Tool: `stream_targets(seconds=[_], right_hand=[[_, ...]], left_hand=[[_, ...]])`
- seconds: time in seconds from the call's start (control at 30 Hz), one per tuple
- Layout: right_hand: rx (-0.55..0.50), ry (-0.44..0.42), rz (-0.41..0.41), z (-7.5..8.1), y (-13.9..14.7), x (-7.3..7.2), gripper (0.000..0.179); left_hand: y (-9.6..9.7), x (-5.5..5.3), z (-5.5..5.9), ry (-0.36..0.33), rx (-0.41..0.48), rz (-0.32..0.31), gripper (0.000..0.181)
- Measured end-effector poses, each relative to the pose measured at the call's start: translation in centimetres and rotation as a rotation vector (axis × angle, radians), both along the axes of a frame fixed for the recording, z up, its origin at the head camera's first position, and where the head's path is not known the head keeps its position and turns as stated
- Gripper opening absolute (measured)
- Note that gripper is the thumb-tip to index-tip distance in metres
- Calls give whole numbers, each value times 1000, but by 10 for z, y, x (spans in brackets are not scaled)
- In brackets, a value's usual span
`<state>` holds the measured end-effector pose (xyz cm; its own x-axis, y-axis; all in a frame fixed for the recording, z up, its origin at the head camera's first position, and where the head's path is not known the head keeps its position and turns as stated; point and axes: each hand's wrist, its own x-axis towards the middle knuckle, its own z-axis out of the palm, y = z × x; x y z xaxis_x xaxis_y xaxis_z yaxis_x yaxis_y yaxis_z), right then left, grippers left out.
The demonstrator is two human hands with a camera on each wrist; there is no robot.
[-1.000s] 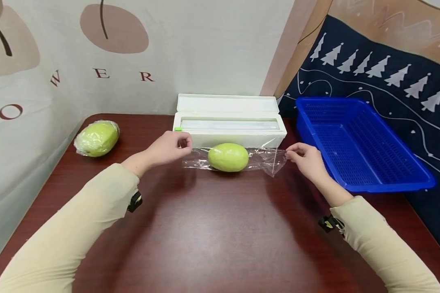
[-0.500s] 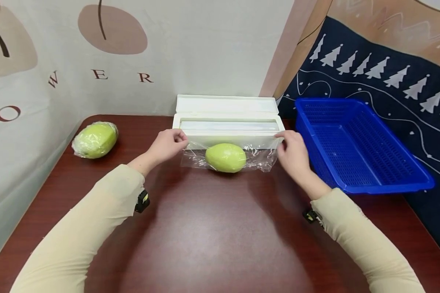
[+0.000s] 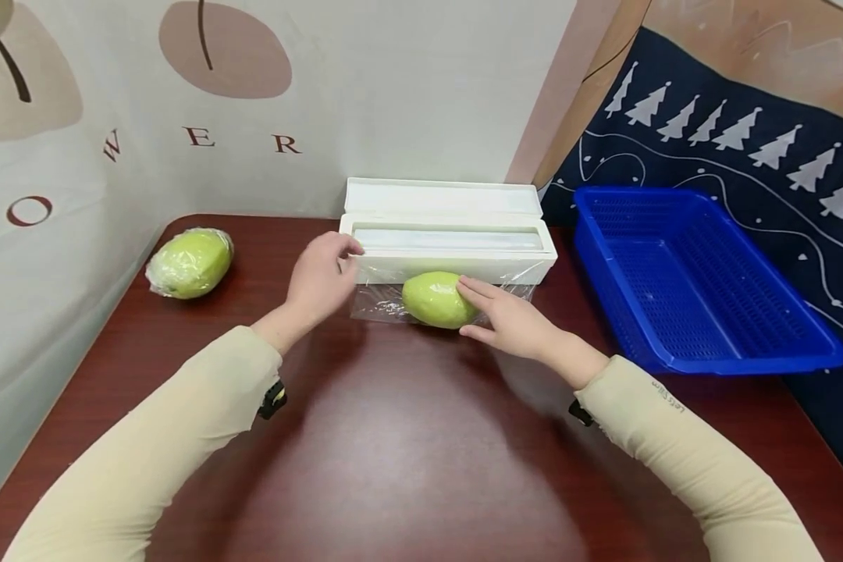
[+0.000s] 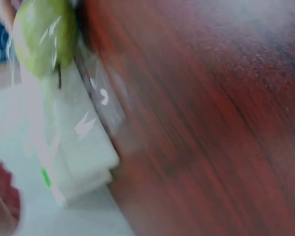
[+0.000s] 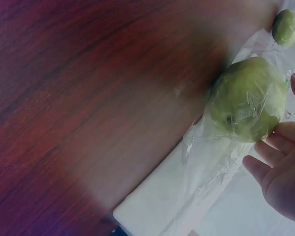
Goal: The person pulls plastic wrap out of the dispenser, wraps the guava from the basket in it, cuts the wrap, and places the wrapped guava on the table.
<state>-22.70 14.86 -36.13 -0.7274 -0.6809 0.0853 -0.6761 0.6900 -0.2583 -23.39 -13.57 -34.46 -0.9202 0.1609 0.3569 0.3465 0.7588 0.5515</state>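
Note:
A yellow-green pear lies on its side on the table, with clear plastic wrap under and around it. The wrap runs up against the front of a white cling-film box, whose lid stands raised. My right hand rests its nearly straight fingers on the pear's right end, thumb apart on the near side. At the box's front left corner, my left hand has loosely bent fingers with a gap to the thumb, and nothing shows between them. That hand is blurred in the left wrist view.
A second pear, wrapped in film, sits at the table's back left. To the right stands a blue plastic basket. Printed cloth hangs behind the brown table.
My right hand has left the wrap's right edge, touched the box front and moved left onto the pear. My left hand has released the wrap's left edge and shifted up by the box corner.

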Motion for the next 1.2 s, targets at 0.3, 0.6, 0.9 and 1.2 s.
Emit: stream_targets(seconds=[0.3,0.6,0.9,1.2], right_hand=[[-22,-25,-14,-3,2,-2,68],[-14,-5,-53,5,11,-5,67],[71,66,-136,19,32,-8,58],[-5,152,-10,16,15,-1,57]], left_hand=[[49,16,-22,-32,-412,-427,58],[50,4,-34,-134,-364,-436,69],[47,2,-36,-137,-350,-421,66],[52,-1,-35,-133,-353,-410,68]])
